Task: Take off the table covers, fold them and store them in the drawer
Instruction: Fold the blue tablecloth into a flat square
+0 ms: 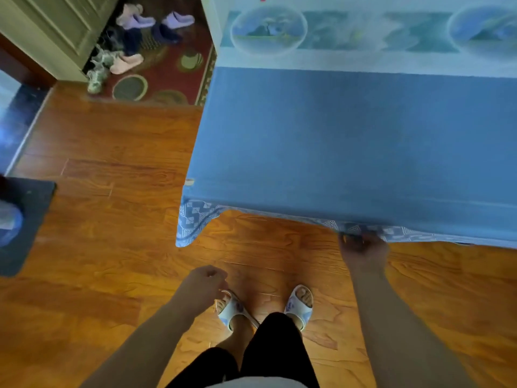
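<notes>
A plain blue table cover (349, 135) lies spread over the table in front of me. Beneath it a patterned light-blue cover (193, 222) hangs down at the near left corner and along the front edge. A paler cover with round landscape prints (335, 32) shows at the far side. My right hand (362, 247) grips the hanging front hem of the covers, fingers curled round the cloth. My left hand (205, 284) hangs below the table edge, apart from the cloth, fingers loosely curled with nothing in them. No drawer is in view.
Wooden floor (112, 219) stretches to the left and under me; my slippered feet (265, 306) stand close to the table. A red rug (156, 71) with several shoes lies at the back left by a green door (56, 26). A dark mat (25, 219) sits at the left edge.
</notes>
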